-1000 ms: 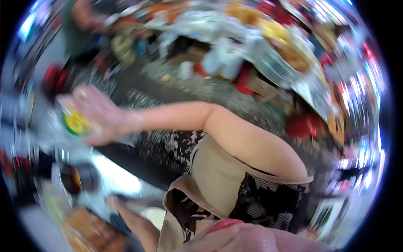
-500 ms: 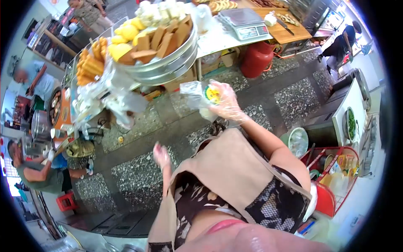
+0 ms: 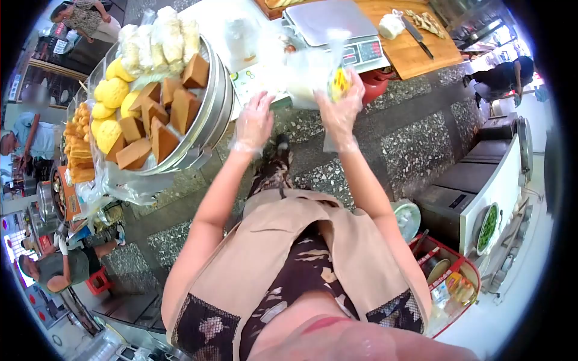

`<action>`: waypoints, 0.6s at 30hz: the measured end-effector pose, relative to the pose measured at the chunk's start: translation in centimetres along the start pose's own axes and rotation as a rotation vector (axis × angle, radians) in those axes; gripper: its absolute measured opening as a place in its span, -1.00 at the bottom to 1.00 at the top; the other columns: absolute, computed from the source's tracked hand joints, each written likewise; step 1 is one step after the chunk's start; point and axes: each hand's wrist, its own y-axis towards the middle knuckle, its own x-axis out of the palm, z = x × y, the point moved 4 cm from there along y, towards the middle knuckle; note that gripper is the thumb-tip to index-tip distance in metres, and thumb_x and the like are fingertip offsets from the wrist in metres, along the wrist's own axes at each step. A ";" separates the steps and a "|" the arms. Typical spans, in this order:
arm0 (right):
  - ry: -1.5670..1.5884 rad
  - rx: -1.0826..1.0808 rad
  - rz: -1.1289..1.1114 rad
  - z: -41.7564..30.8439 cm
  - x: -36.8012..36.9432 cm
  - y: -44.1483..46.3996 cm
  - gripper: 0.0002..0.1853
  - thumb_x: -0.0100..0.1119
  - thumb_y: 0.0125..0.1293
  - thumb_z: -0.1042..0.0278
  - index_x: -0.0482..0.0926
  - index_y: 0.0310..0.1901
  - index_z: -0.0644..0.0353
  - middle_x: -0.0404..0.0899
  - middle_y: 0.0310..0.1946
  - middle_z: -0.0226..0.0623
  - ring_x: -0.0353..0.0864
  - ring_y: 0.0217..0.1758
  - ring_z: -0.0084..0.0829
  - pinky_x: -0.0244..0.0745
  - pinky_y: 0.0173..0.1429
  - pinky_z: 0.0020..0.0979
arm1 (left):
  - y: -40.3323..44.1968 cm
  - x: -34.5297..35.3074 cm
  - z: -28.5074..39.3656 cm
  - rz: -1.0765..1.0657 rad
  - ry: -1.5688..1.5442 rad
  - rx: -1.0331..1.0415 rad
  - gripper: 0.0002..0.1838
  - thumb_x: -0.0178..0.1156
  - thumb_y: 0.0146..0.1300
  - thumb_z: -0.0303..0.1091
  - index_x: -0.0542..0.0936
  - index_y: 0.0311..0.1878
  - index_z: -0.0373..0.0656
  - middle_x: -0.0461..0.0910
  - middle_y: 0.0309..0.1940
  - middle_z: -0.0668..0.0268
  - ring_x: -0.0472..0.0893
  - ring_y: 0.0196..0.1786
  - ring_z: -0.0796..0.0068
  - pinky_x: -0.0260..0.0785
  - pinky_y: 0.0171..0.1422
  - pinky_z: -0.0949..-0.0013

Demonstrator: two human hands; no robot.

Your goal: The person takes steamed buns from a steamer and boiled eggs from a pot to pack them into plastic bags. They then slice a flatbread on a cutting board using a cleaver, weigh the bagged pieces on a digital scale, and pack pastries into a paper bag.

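My right hand [image 3: 341,105], in a clear plastic glove, grips a cup whose top is printed yellow and green [image 3: 339,84]. Around and beside the cup hangs a thin clear plastic bag [image 3: 304,75], over the front of the white counter [image 3: 280,89]. My left hand [image 3: 254,122], also gloved, is held near the counter edge with its fingers stretched forward and nothing visible in them. Just left of it stands a round metal steamer [image 3: 224,99] with brown cake wedges [image 3: 164,138], yellow buns [image 3: 110,93] and bagged pale food [image 3: 159,45].
A digital scale [image 3: 331,24] sits on the counter beside a wooden board [image 3: 415,51] with a knife [image 3: 418,39]. Below is a red gas cylinder [image 3: 376,87]. Fried dough sticks [image 3: 78,150] are at far left. A red basket [image 3: 448,283] stands at right. Other people are around.
I have moved up to the counter. My right hand has carried the cup and bag forward to it. My left hand has risen from low at my side to the counter edge.
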 end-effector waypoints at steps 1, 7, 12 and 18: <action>0.024 0.007 0.034 1.3 1.8 1.9 -0.14 0.47 -0.12 0.19 0.27 0.22 0.33 0.28 0.10 0.01 0.28 0.21 -0.07 0.21 0.31 -0.11 | 2.4 1.4 -1.3 -0.117 0.012 -0.038 -0.43 0.24 0.02 -0.58 0.41 0.18 -0.15 0.44 0.18 0.16 0.54 0.08 0.06 0.48 0.08 0.14; -0.137 -0.156 -0.120 9.9 16.4 12.7 -0.19 0.50 -0.21 0.14 0.33 0.08 0.36 0.33 0.01 0.00 0.27 0.13 -0.06 0.22 0.23 -0.11 | 13.3 12.1 -12.6 -0.345 0.307 -0.079 -0.56 0.17 0.11 -0.48 0.45 0.12 -0.07 0.45 0.13 0.15 0.61 -0.09 0.12 0.51 -0.05 0.12; -0.102 -0.114 -0.471 14.4 23.4 13.8 -0.25 0.50 -0.25 0.17 0.42 0.04 0.29 0.41 -0.09 0.04 0.34 0.05 0.03 0.25 0.20 -0.06 | 14.9 12.0 -14.7 -0.444 0.315 -0.109 -0.86 0.09 0.12 -0.45 0.58 -0.25 -0.16 0.50 -0.16 0.12 0.63 -0.17 0.14 0.54 -0.15 0.11; -0.069 -0.377 -0.743 14.9 25.8 13.4 -0.37 0.46 -0.19 0.23 0.49 0.02 0.15 0.47 -0.03 0.04 0.34 0.18 0.10 0.26 0.22 -0.06 | 14.4 12.0 -13.7 -0.380 0.263 -0.133 -0.83 0.14 0.04 -0.47 0.58 -0.25 -0.09 0.50 -0.01 0.02 0.55 0.01 0.02 0.46 0.02 0.06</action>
